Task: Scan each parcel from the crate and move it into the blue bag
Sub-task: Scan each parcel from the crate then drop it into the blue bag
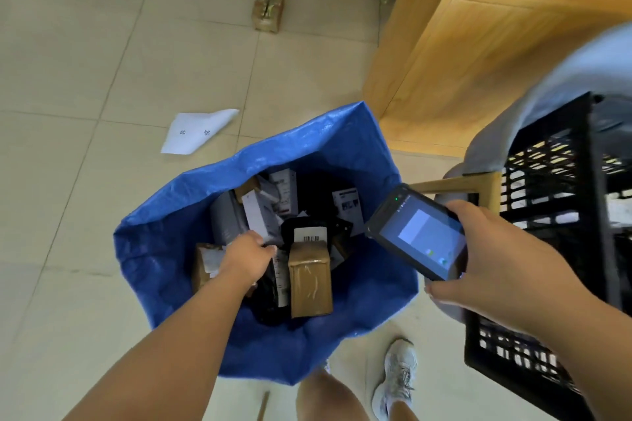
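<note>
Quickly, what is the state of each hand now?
Left hand: inside the blue bag, grip cannot be told.
Right hand: holds the scanner.

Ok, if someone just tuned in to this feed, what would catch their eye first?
The open blue bag on the floor mid-frame, stuffed with parcels, with the left hand down inside it. To its right, the right hand grips a lit scanner next to the black crate.
</note>
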### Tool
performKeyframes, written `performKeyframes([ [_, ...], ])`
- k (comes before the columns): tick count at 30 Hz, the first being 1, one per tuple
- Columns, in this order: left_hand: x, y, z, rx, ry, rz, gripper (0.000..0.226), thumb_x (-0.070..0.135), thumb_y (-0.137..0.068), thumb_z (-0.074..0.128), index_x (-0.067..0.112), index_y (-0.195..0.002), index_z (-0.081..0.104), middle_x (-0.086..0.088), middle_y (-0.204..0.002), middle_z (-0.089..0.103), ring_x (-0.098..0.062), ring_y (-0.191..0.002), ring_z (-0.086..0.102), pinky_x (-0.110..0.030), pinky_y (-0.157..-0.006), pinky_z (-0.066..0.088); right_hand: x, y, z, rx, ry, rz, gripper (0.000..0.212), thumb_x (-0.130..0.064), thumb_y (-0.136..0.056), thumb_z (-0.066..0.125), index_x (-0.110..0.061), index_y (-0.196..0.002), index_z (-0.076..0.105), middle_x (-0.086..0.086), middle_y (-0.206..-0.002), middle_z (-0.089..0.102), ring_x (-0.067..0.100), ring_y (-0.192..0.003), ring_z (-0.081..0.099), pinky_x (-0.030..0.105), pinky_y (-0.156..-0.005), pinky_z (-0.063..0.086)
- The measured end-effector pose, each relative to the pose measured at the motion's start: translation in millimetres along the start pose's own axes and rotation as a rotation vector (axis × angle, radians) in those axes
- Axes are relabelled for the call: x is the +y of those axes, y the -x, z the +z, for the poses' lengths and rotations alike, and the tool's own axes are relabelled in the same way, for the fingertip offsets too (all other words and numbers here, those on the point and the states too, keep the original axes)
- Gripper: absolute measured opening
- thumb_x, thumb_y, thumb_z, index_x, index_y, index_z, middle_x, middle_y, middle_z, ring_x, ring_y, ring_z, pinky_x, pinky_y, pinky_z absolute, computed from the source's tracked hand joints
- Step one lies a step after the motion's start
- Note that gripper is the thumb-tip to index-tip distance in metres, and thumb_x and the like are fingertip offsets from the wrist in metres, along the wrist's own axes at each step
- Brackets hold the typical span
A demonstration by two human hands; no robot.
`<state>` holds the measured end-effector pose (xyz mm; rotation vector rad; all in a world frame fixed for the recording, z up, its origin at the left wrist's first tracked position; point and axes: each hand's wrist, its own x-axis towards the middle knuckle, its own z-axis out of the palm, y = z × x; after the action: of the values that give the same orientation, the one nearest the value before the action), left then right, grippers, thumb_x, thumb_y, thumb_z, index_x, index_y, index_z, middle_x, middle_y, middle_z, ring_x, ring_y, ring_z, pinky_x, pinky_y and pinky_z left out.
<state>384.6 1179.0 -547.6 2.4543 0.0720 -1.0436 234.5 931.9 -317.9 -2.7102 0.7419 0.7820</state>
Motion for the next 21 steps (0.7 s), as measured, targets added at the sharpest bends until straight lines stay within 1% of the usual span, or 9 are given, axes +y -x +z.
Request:
performKeyframes([
  [2,15.7,19.7,-15.0,0.016,-0.024,0.038,0.028,0.03,-0.087,0.063,0.009,-0.105,0.06,-0.011,-0.109,0.064,-0.025,-0.096,0.057,-0.029,-0.08,0.044,4.9,15.7,-11.7,0.018,-0.042,0.002,0.079,-0.056,-0.054,0.071,-0.034,-0.119,0.03,-0.014,-0.094,0.045,0.012,-0.079,0.051,0.034,-0.063,0.048],
  [4,31.7,41.1,-27.1,0.035,-0.02,0.074,0.026,0.03,-0.086,0.064,0.011,-0.103,0.06,-0.009,-0.107,0.064,-0.023,-0.094,0.056,-0.029,-0.08,0.044,12.5,32.4,-22.2,0.036,-0.069,0.0,0.083,-0.056,-0.055,0.072,-0.033,-0.123,0.029,-0.013,-0.098,0.047,0.013,-0.082,0.051,0.034,-0.066,0.05],
  [8,63.9,84.4,-38.6,0.029,-0.066,0.168,0.034,0.036,-0.088,0.061,0.014,-0.113,0.058,-0.006,-0.115,0.062,-0.023,-0.105,0.056,-0.028,-0.082,0.04,36.1,67.4,-37.1,0.071,-0.121,0.026,0.089,-0.055,-0.056,0.073,-0.032,-0.128,0.028,-0.011,-0.101,0.047,0.014,-0.085,0.052,0.035,-0.068,0.051],
  [10,81.3,106.2,-37.8,0.011,-0.087,0.219,0.037,0.037,-0.089,0.059,0.013,-0.117,0.058,-0.006,-0.119,0.061,-0.021,-0.106,0.054,-0.027,-0.083,0.037,54.4,86.5,-41.9,0.093,-0.141,0.058,0.091,-0.055,-0.055,0.073,-0.032,-0.129,0.027,-0.01,-0.101,0.046,0.014,-0.087,0.051,0.034,-0.068,0.049],
  [12,100.0,127.3,-33.2,-0.022,-0.088,0.264,0.036,0.036,-0.09,0.06,0.013,-0.118,0.058,-0.006,-0.119,0.062,-0.02,-0.105,0.054,-0.027,-0.082,0.038,76.4,105.7,-43.6,0.114,-0.167,0.105,0.089,-0.057,-0.053,0.073,-0.031,-0.125,0.029,-0.009,-0.103,0.046,0.015,-0.088,0.05,0.035,-0.071,0.05],
  [14,119.6,146.2,-24.6,-0.055,-0.114,0.312,0.035,0.035,-0.09,0.06,0.013,-0.118,0.058,-0.005,-0.119,0.063,-0.021,-0.108,0.055,-0.029,-0.086,0.04,101.1,123.7,-44.0,0.129,-0.193,0.157,0.089,-0.058,-0.052,0.073,-0.031,-0.124,0.028,-0.007,-0.108,0.047,0.016,-0.09,0.05,0.036,-0.072,0.05],
  [17,154.0,170.4,-6.1,-0.103,-0.156,0.372,0.032,0.033,-0.091,0.06,0.014,-0.116,0.058,-0.003,-0.118,0.063,-0.02,-0.107,0.056,-0.03,-0.087,0.041,142.0,146.8,-43.2,0.153,-0.236,0.229,0.1,-0.06,-0.053,0.074,-0.031,-0.134,0.023,-0.007,-0.118,0.047,0.017,-0.096,0.052,0.035,-0.073,0.049],
  [18,167.0,177.3,1.1,-0.114,-0.172,0.388,0.032,0.033,-0.091,0.06,0.014,-0.116,0.057,-0.003,-0.117,0.063,-0.019,-0.105,0.056,-0.03,-0.086,0.041,156.6,153.8,-42.5,0.161,-0.251,0.249,0.101,-0.06,-0.054,0.074,-0.03,-0.135,0.023,-0.007,-0.118,0.048,0.017,-0.097,0.052,0.034,-0.073,0.049],
  [21,211.3,194.8,26.2,-0.117,-0.275,0.468,0.031,0.034,-0.091,0.06,0.016,-0.115,0.058,0.0,-0.113,0.062,-0.018,-0.104,0.056,-0.03,-0.087,0.043,203.9,171.5,-39.1,0.186,-0.284,0.309,0.095,-0.061,-0.055,0.074,-0.031,-0.131,0.027,-0.008,-0.111,0.049,0.015,-0.089,0.05,0.031,-0.07,0.049],
])
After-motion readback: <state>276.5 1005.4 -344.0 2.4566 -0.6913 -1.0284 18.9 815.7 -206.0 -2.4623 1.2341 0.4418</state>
